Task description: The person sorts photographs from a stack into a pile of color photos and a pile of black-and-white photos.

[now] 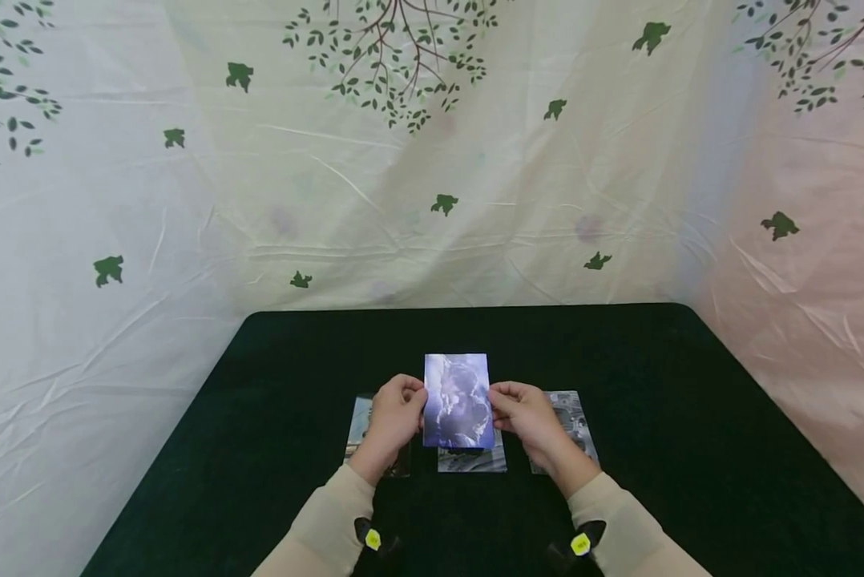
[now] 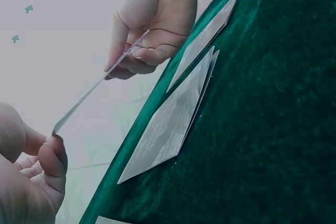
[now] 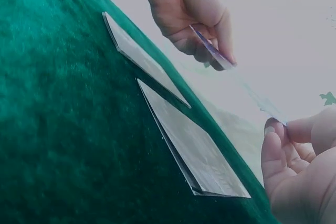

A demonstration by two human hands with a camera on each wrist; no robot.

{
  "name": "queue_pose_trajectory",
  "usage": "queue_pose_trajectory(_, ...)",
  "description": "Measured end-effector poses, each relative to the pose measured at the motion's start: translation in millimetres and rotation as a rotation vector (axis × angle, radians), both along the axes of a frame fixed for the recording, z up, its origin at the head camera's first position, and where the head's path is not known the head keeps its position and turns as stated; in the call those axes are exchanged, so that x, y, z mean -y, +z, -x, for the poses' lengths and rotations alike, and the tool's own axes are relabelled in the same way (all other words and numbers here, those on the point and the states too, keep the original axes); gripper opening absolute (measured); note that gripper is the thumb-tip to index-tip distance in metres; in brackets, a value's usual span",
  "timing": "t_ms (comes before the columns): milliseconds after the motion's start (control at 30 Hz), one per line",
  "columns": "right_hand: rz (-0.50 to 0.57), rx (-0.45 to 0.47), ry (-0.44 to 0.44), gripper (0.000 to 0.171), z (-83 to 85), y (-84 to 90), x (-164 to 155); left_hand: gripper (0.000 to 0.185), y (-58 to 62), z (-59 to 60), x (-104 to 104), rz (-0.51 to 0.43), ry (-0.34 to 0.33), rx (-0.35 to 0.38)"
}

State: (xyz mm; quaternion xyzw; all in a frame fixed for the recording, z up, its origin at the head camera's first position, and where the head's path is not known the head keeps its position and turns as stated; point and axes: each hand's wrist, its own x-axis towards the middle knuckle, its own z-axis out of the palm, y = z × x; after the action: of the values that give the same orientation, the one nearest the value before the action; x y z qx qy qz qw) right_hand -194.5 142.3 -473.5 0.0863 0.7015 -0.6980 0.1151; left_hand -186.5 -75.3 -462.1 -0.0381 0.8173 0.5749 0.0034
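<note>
Both hands hold a picture card [image 1: 458,401] with a violet, cloud-like print up over the dark cloth. My left hand [image 1: 392,421] pinches its left edge between thumb and fingers. At the opposite edge, my right hand [image 1: 534,423] grips it the same way. Seen nearly edge-on, the card [image 2: 79,103] spans the gap between the hands in the left wrist view. Below lie three groups of picture cards: a left one [image 1: 360,421] partly behind the left hand, a middle one [image 1: 471,461] mostly hidden by the held card, and a right one [image 1: 575,421] partly covered by the right hand.
A dark green velvety cloth [image 1: 295,344] covers the table. Behind and around it hangs a pale curtain [image 1: 374,224] printed with leaves and branches. In the right wrist view, a nearby stack [image 3: 194,135] shows slightly parted layers.
</note>
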Motion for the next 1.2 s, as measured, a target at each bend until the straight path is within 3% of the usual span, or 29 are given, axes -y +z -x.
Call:
queue_pose_trajectory(333, 0.092, -0.008, -0.044, 0.023, -5.1, 4.7, 9.8, 0.014, 5.4, -4.2, 2.1, -0.133, 0.036, -0.018)
queue_pose_trajectory(533, 0.102, -0.021, -0.064, 0.022, -11.0, 10.1, 19.5, 0.016, 12.1, -8.5, 10.8, -0.18, 0.036, 0.014)
queue_pose_trajectory(833, 0.133, -0.044, 0.011, 0.027, -22.8, 21.1, 53.1, 0.019, 17.0, -21.2, 52.3, -0.19, 0.054, 0.092)
queue_pose_trajectory(1200, 0.15, -0.091, 0.048, 0.024, -31.1, 11.8, 102.8, 0.022, 16.1, -36.3, 102.4, -0.103, 0.052, 0.123)
